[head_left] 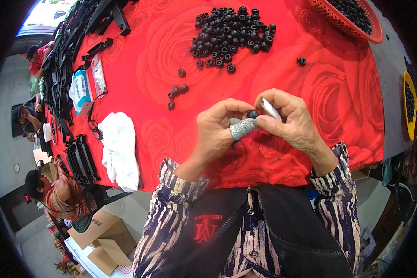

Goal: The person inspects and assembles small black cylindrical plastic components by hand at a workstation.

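Observation:
My left hand point(215, 127) pinches a small round black part point(252, 114) between finger and thumb. A grey speckled wrap point(243, 129) covers that thumb. Close against it, my right hand point(289, 121) grips a small shiny silver metal tool point(270, 109), whose exact kind I cannot make out. Its thumb tip meets the wrapped thumb beside the black part. Beyond both hands lies a heap of similar round black parts point(231, 34), many with a hole in one end. Several loose ones point(175, 91) lie nearer, to the left of the heap, and a single one point(301, 61) sits off to its right.
A red tablecloth point(162, 111) with rose patterns covers the table. At the left are a white cloth point(119, 150), a tissue pack point(81, 92) and stacked long black parts point(82, 157). A red basket point(377, 34) and a yellow tray point(407, 76) hold small black pieces. Other people sit far left.

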The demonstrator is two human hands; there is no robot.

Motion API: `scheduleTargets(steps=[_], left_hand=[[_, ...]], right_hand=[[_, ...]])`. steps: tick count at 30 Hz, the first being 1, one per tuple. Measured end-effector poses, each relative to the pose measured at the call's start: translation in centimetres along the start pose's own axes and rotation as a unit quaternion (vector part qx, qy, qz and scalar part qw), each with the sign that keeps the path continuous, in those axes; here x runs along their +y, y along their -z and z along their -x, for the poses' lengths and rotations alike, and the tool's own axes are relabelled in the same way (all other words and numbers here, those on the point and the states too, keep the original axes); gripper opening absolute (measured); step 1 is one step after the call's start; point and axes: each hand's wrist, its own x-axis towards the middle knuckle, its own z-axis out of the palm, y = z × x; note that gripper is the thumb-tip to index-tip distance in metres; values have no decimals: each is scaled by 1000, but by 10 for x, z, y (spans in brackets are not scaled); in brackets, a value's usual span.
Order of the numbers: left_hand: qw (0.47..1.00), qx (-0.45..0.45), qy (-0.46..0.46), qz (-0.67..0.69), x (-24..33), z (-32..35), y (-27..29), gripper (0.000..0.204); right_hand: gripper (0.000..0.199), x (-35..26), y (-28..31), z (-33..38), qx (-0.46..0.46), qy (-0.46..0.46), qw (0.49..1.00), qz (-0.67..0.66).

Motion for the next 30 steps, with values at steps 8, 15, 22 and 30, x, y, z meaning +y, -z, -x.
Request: scheduleTargets(steps=[8, 15, 22, 30], left_hand=[[1000, -23, -5, 19, 5, 2, -5, 25], [994, -6, 62, 94, 6, -1, -2, 25], [989, -15, 64, 133, 5, -2, 1, 24], [945, -66, 153, 282, -5, -1, 3, 18]], right_hand=[[12, -2, 2, -2, -16, -41, 993, -108], [14, 3, 0, 2, 60, 86, 994, 26], [31, 10, -3, -3, 37, 304, 928, 210], [39, 13, -1, -5, 41, 413, 854, 313]])
